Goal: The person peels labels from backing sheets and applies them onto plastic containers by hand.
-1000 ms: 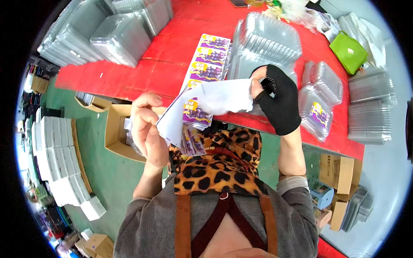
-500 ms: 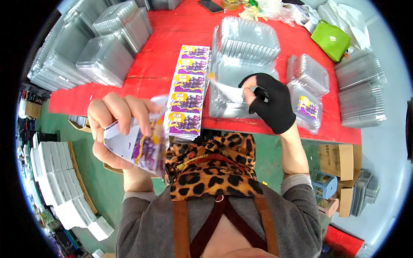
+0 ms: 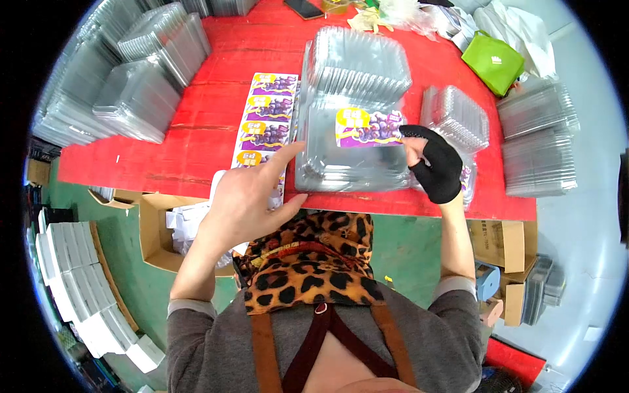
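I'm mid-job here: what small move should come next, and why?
Probably lower the label flat onto the clear box and smooth it down. It lies over the box print side up, with the right hand gripping its right end; whether it already touches is unclear. The left hand, thumb and forefinger spread by the box's left edge, could steady it.

A red-covered table (image 3: 209,105) is bearing stacked clear plastic containers (image 3: 359,62), grape label strips (image 3: 267,110) and, farther back, a dark phone (image 3: 303,8)
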Available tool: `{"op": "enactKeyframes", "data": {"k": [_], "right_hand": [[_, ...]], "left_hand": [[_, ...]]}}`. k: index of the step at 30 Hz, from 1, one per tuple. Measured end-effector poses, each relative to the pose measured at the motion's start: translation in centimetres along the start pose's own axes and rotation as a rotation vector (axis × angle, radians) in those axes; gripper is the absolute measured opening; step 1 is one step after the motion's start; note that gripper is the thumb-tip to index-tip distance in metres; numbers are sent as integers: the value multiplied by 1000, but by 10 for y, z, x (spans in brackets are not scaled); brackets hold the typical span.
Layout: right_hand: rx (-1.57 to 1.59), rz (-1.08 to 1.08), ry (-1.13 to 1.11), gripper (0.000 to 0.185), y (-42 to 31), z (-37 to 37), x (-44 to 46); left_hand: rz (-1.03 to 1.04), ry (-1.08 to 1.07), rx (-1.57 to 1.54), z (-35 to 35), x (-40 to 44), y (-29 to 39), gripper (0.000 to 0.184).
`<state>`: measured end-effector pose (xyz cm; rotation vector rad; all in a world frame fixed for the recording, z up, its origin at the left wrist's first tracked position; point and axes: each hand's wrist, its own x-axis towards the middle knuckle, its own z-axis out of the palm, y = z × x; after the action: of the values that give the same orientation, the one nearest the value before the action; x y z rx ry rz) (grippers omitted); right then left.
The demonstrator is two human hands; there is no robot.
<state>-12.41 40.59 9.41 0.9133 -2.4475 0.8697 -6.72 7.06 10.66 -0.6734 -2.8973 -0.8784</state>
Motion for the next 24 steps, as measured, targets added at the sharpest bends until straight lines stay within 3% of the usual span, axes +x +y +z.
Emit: {"op": "enactKeyframes", "data": {"k": [3, 9, 18, 24], "right_hand": [[20, 46, -6, 17, 0, 5, -6], [47, -1, -33, 17, 3, 13, -8], [-70, -39, -57, 11, -5, 13, -8], [-216, -142, -120, 22, -2, 8, -10]], "left_hand": [[19, -38, 20, 6, 9, 2, 80], [59, -115, 118, 3, 31, 9, 86], [101, -275, 303, 6, 56, 10, 85], [67, -308, 304, 8, 57, 11, 83]]}}
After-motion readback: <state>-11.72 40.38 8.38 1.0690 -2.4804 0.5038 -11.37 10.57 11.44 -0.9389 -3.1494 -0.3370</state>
